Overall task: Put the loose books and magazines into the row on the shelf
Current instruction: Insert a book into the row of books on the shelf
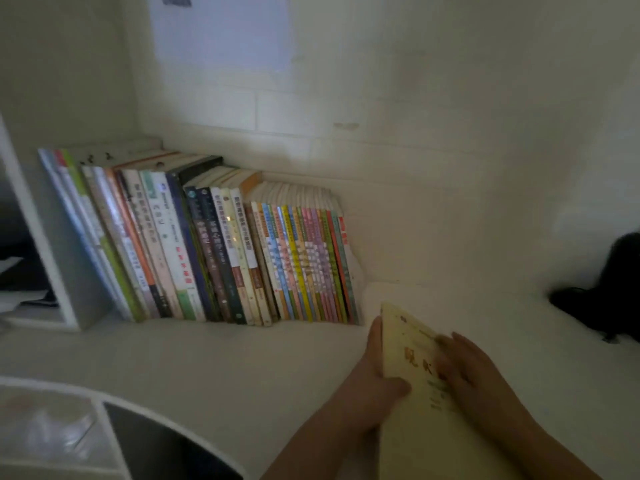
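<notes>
Head cam: pale yellow book (415, 344) held low right, above white shelf surface (214, 358), apart from row of books (214, 244). L hand (375, 372) grips its left edge, thumb curled onto cover. R hand (474, 375) lies on cover, fingers fairly straight, pressing. Row leans left against white divider (45, 244). Dark object (602, 292) at far right, blurred.

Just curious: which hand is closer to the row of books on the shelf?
Left. The left hand grips the cream book's left edge, just below the right end of the row. The right hand lies on the cover, farther right.
</notes>
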